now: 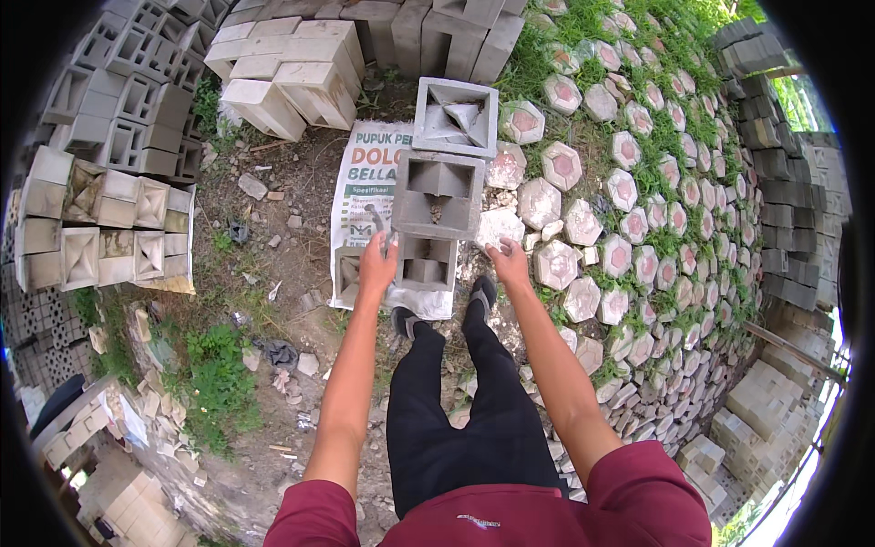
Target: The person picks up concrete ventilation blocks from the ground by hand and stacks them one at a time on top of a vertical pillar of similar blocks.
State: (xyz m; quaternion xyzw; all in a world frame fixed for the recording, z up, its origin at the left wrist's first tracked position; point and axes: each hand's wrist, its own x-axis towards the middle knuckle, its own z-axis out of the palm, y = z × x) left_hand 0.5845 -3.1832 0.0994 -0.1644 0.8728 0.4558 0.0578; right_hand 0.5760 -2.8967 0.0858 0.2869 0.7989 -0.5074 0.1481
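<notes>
The grey, square-framed concrete block with a hollow, angled centre (439,195) lies ahead of and between the two hands, nearer the left; its near right corner stands just short of the right hand (508,263); that hand is released, fingers parted, with a gap between it and the block, above pale paving pieces.

The left hand (377,265) reaches forward beside the block's near left corner, fingers extended; whether they touch the block or close on anything I cannot tell; a small, curved grey shape (373,216) shows just beyond its fingertips, too unclear to name.

A second grey concrete block with a recessed face (456,117) adjoins the far side of the first; a third grey hollow concrete block (426,264) shows at its near side, between the hands; under and beside them spreads a white printed sack (365,164); hexagonal pale stone pavers with reddish centres (561,165) lie to the right, grass growing among them.
</notes>
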